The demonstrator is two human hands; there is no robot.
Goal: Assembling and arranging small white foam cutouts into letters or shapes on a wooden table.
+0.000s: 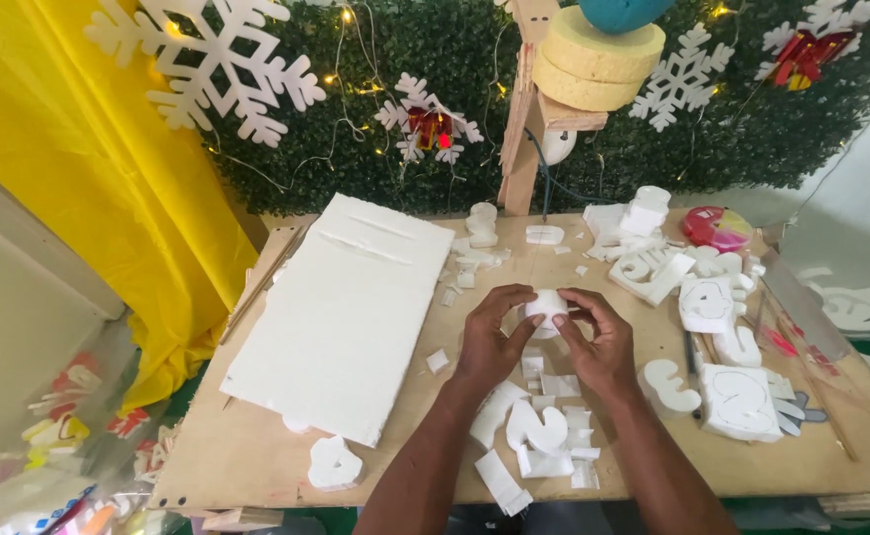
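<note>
Left hand (489, 342): raised just over the middle of the table, fingers curled and pinched on the left side of a small white foam piece (546, 309).
Right hand (598, 342): mirrors the left; thumb and fingertips close on the right side of the same piece, fingers narrow, gripping.
Foam piece: small, rounded, white; held between the 2 hands above the table centre, clear of the board. Exact shape cannot be told, as fingers cover most of it.
Table (257, 466): bare plywood top, light brown, scattered with white offcuts.
Foam sheet (346, 312): large white rectangular slab, lying flat left of the hands, tilted slightly, with a couple of shallow cut marks near its far end.
Scraps (544, 436): heap of small white chips and 1 curved cut-out directly below the hands, between the forearms.
Cut-out, near edge (334, 464): 1 white shaped piece lying alone by the front left of the table.
Cut shapes, right (732, 391): several white foam letter-like pieces, some with pencil outlines, grouped right of the right hand.
Pink dish (717, 228): round, at far right of table.
Backdrop: green hedge wall (455, 59) with white snowflakes (217, 64) and small lights; yellow cloth (78, 149) at left.
Wooden stand (529, 129): upright behind the table, carrying 2 yellow foam discs (598, 59).
</note>
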